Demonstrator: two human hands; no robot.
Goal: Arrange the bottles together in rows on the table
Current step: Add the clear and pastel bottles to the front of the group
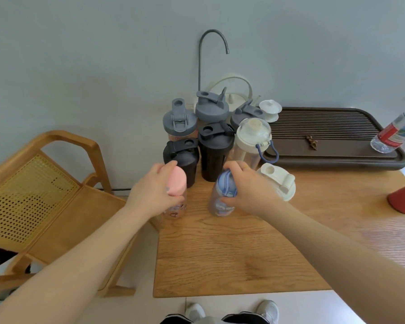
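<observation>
On the wooden desk [232, 253], just in front of a cluster of dark-lidded shaker bottles [214, 150], the left hand [154, 192] grips a clear pink-capped bottle [177, 183] while the right hand [248, 190] grips a clear blue-lidded bottle [221, 202].

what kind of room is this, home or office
Probably a home tea or drinks corner: a slatted tea tray with a gooseneck water tap behind the bottles, on a wooden table beside a rattan chair.

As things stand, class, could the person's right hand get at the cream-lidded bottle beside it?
Probably yes: the cream-lidded bottle stands just right of the right hand with nothing between, but that hand grips the blue-lidded bottle.
</observation>
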